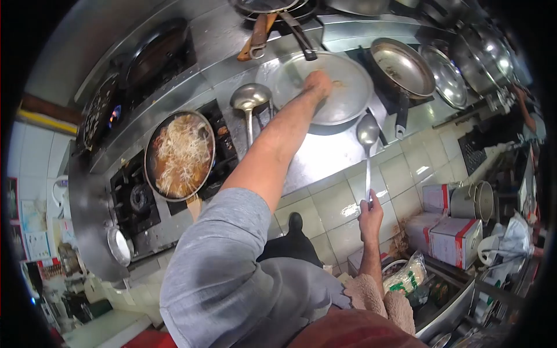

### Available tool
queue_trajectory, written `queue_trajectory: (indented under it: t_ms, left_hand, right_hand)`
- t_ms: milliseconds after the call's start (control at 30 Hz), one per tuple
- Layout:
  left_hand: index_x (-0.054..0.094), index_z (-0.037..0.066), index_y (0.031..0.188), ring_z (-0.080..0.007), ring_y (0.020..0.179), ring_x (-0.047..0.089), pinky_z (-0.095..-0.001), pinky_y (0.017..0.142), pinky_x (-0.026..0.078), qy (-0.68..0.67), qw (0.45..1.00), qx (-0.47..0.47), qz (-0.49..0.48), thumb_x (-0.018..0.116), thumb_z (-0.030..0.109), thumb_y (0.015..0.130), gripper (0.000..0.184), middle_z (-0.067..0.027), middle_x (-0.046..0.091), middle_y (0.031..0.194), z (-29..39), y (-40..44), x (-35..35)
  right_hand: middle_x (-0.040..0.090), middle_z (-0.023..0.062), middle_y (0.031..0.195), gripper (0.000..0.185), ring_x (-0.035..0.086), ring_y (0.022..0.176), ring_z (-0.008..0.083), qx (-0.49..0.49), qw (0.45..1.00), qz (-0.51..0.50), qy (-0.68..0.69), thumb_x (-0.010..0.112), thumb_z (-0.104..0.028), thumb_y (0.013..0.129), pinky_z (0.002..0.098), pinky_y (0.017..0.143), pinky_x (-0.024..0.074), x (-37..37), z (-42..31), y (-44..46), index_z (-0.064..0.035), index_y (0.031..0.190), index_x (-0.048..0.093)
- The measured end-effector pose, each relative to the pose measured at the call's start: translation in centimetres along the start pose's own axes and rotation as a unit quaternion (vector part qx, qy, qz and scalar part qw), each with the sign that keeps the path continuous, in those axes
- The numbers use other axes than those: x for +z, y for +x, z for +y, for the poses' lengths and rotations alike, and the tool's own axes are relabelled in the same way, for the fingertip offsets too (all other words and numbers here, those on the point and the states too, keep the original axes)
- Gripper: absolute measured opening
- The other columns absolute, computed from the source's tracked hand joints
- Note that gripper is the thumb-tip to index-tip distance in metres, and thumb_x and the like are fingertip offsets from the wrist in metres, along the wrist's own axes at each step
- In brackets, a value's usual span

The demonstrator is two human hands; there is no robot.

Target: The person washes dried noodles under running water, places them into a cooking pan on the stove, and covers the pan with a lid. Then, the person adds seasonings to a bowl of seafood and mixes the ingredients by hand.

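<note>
My left hand [318,85] is closed over the middle of a wide, round metal lid [354,98], which lies over the steel counter. The hand hides the part of the lid it grips. My right hand [370,219] holds a long-handled metal ladle [368,131] by the lower handle, its bowl pointing away from me, just off the counter's front edge. A second, larger ladle [250,97] lies left of the lid. On the stove farther left sits a frying pan [213,142] of pale shreds in brown sauce [181,153], a wooden handle [194,207] at its near side.
A frying pan [401,66] and a shiny lid [444,78] stand to the right. More pans [267,6] are at the back. A blue flame [114,116] burns at far left. Boxes [455,239] and a pot [480,200] stand at right. Another person [525,110] is at the far right edge.
</note>
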State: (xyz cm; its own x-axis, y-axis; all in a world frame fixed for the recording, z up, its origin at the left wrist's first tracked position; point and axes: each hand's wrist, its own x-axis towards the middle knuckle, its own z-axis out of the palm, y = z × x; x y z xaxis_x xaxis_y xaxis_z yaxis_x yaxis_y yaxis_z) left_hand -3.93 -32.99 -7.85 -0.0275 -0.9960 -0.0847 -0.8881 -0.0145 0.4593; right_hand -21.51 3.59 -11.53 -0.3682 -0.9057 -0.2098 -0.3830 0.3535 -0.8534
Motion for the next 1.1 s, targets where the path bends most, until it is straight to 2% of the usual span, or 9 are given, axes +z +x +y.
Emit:
queue_trajectory:
  t_ms: [167,233,333,400,500,767,933,1000,1100]
  left_hand:
    - [0.068,0.006,0.071,-0.0269,0.073,0.065,-0.0386,0.065,0.052,0.145,0.968,0.201,-0.036,0.061,0.016,0.062,0.016,-0.0143,0.065,0.073,2.3,0.6,-1.9]
    - [0.067,0.003,0.069,-0.0263,0.068,0.065,-0.0374,0.063,0.052,-0.088,0.976,0.070,-0.188,0.056,0.015,0.065,0.017,-0.0146,0.064,0.068,3.7,-6.2,-8.8]
    - [0.065,0.001,0.065,-0.0287,0.064,0.064,-0.0381,0.062,0.052,-0.027,0.975,0.118,-0.188,0.053,0.015,0.067,0.018,-0.0154,0.063,0.063,0.5,-11.0,-11.0]
    - [0.063,-0.002,0.071,-0.0325,0.071,0.063,-0.0393,0.068,0.051,0.007,0.989,0.077,-0.124,0.053,0.016,0.071,0.021,-0.0192,0.063,0.070,-2.1,-16.7,-14.0]
    - [0.056,-0.006,0.086,-0.0352,0.084,0.059,-0.0426,0.076,0.047,0.015,0.993,0.070,-0.089,0.053,0.019,0.077,0.027,-0.0230,0.059,0.085,-8.2,-23.5,-17.7]
    - [0.058,-0.002,0.086,-0.0334,0.082,0.060,-0.0421,0.073,0.046,0.063,0.988,-0.081,0.113,0.060,0.023,0.075,0.028,-0.0209,0.061,0.083,-26.2,-32.4,-22.5]
    - [0.061,-0.002,0.094,-0.0338,0.087,0.059,-0.0413,0.079,0.047,0.016,0.968,-0.248,0.039,0.058,0.023,0.073,0.033,-0.0215,0.061,0.091,-33.9,-28.9,-21.4]
    - [0.061,-0.003,0.096,-0.0342,0.092,0.059,-0.0417,0.084,0.046,0.084,0.972,-0.192,0.108,0.058,0.024,0.074,0.035,-0.0222,0.061,0.096,-39.7,-26.4,-17.2]
    - [0.060,-0.003,0.097,-0.0364,0.090,0.058,-0.0420,0.084,0.046,-0.021,0.961,-0.228,0.158,0.060,0.030,0.076,0.038,-0.0226,0.060,0.096,-35.7,-28.6,-18.8]
  right_hand:
    - [0.051,0.0063,0.069,0.042,0.044,0.053,0.0101,-0.036,0.999,0.005,-0.013,0.052,-0.007,0.083,0.0274,0.047,0.0368,0.6,-0.6,4.7,0.0022,0.124,0.045]
    - [0.047,0.0024,0.067,0.044,0.039,0.046,0.0060,-0.095,0.995,-0.010,-0.017,0.051,-0.008,0.084,0.0240,0.038,0.0322,1.5,0.8,6.9,0.0015,0.126,0.044]
    - [0.052,0.0070,0.068,0.044,0.046,0.053,0.0093,-0.129,0.989,-0.035,-0.066,0.053,-0.008,0.083,0.0258,0.046,0.0387,3.6,-1.5,9.6,0.0020,0.125,0.045]
    - [0.059,0.0182,0.096,0.041,0.056,0.085,0.0247,-0.252,0.959,-0.078,-0.105,0.053,-0.006,0.080,0.0353,0.079,0.0429,5.7,-3.2,11.2,0.0015,0.120,0.049]
    - [0.052,0.0182,0.110,0.042,0.048,0.103,0.0319,-0.183,0.923,-0.066,-0.332,0.055,-0.011,0.080,0.0403,0.088,0.0390,5.9,-10.6,9.3,-0.0013,0.120,0.050]
    - [0.050,0.0194,0.111,0.041,0.047,0.103,0.0331,-0.278,0.949,-0.065,-0.135,0.058,-0.015,0.081,0.0408,0.089,0.0379,6.4,-8.4,6.5,-0.0004,0.119,0.051]
    - [0.052,0.0174,0.106,0.038,0.051,0.097,0.0286,-0.294,0.948,-0.094,-0.083,0.058,-0.011,0.081,0.0363,0.086,0.0397,7.4,-9.6,3.1,0.0012,0.116,0.053]
    - [0.053,0.0151,0.104,0.038,0.052,0.092,0.0247,-0.282,0.950,-0.109,-0.084,0.059,-0.010,0.080,0.0353,0.082,0.0411,8.1,-10.6,1.7,0.0008,0.116,0.054]
    - [0.053,0.0119,0.104,0.038,0.052,0.088,0.0194,-0.277,0.949,-0.129,-0.084,0.059,-0.011,0.081,0.0320,0.075,0.0425,9.2,-11.9,-0.6,-0.0022,0.118,0.053]
